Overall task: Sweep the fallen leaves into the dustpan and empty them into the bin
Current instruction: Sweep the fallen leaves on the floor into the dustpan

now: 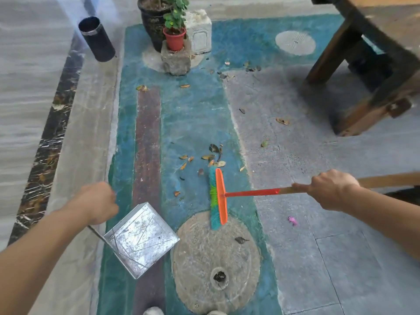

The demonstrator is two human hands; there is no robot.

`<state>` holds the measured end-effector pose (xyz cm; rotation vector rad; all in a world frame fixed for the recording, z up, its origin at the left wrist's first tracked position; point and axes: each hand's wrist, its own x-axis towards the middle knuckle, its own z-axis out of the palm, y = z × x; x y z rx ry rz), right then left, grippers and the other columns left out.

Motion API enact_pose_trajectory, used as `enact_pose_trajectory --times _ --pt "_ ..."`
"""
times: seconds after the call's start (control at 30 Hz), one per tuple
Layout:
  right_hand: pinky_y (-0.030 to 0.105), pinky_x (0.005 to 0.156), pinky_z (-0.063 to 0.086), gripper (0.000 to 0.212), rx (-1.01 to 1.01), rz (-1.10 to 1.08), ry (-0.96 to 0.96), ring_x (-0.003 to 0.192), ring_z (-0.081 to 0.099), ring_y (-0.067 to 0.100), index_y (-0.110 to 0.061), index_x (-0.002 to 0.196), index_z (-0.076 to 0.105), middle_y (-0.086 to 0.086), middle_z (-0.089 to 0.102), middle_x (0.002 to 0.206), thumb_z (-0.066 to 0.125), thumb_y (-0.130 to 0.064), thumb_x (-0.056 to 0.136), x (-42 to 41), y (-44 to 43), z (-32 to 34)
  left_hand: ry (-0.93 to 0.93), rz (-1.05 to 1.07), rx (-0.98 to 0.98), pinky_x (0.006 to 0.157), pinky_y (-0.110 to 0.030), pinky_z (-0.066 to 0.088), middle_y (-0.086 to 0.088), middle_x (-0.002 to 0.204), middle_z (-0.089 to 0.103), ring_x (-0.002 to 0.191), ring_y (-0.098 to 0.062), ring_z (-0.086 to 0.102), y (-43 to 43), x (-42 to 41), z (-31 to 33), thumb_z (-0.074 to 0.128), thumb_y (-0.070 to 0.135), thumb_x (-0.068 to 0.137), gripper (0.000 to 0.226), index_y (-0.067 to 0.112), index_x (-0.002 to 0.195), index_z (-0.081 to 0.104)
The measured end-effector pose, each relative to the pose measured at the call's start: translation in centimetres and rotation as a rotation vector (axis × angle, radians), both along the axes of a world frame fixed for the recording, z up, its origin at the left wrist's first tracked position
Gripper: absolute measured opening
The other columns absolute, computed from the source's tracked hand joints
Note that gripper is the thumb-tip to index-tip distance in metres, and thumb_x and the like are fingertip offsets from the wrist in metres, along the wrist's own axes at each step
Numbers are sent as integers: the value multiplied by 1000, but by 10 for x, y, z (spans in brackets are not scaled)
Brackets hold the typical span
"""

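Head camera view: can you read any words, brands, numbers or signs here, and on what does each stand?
None can be read anywhere in this view.
On the black bin: plain, no label.
On the dustpan: only scratches and stains.
On the broom: no brand shows.
On the white stone block: a raised panel, nothing legible.
On the round cover: a relief pattern, too blurred to tell letters.

- Floor (193, 123) painted teal-blue, crossed lengthwise by a maroon stripe (147, 137).
- Grey paving slabs (318, 246) on the right.
- Pale tiles (22, 87) with a dark veined border (52, 137) on the left.
- Round concrete cover (204, 253) set in the paint.
- Dark wooden bench (375, 64) at upper right.
- Black plant pot (152, 21) and red plant pot (174, 40) at the far end.
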<state>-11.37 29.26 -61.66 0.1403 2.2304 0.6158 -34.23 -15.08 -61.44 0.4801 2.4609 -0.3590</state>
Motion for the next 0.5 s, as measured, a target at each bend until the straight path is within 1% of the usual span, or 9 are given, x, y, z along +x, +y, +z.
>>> enact_pose_trajectory --times 0.1,0.13,0.17,0.23,0.27,0.33,0.37,0.43,0.5 --pt "30 62 47 72 40 -90 35 78 56 18 -45 152 -1 -2 61 94 32 -10 99 13 -2 -6 9 -47 -12 80 -28 49 -9 85 61 79 -25 52 10 -7 -3 46 17 89 26 4 93 68" --pt "30 63 48 73 50 -136 60 79 58 19 -45 152 -3 -2 64 97 31 -9 98 21 -3 -6 0 -71 -2 81 -29 50 -10 86 62 80 -25 55 13 -10 -5 46 18 89 28 3 95 69" --pt "30 63 49 75 38 -179 88 79 60 20 -46 151 -6 -1 64 96 31 -9 98 29 -5 -8 -22 -84 12 82 -31 52 -13 85 62 83 -28 59 16 -13 -8 46 17 88 28 2 93 68" --pt "30 63 49 79 -11 -307 138 72 58 21 -50 149 -7 -1 59 85 33 -8 95 46 -15 -9 -58 -95 66 81 -37 54 -24 82 62 91 -36 64 22 -17 -13 48 13 80 20 -3 78 60" --pt "30 61 48 79 -30 -370 166 68 55 20 -51 148 -5 -2 55 79 34 -9 95 52 -21 -7 -72 -97 93 76 -38 54 -26 79 60 88 -38 64 24 -18 -15 50 11 75 15 -3 70 55" --pt "29 55 46 71 -71 -484 222 63 52 17 -50 150 5 -4 48 72 35 -14 96 65 -27 -6 -86 -124 136 63 -33 51 -18 60 54 65 -36 57 31 -14 -14 51 9 69 17 3 53 47" --pt "28 52 45 66 -86 -579 252 61 53 14 -48 149 12 -4 49 72 36 -17 96 73 -34 -6 -95 -146 151 59 -31 47 -11 55 49 60 -32 50 35 -12 -13 51 8 68 20 7 49 43" --pt "28 49 46 61 -141 -801 326 63 56 14 -42 147 25 -1 56 78 39 -17 93 90 -60 -13 -118 -231 153 57 -29 42 -5 52 45 58 -27 43 42 -12 -10 50 9 68 23 10 48 39" --pt "30 54 50 51 -243 -1048 400 68 60 20 -30 141 39 4 63 89 40 -17 91 104 -92 -25 -124 -323 155 56 -30 40 -4 52 44 55 -25 40 54 -11 -5 46 13 64 19 11 48 37"
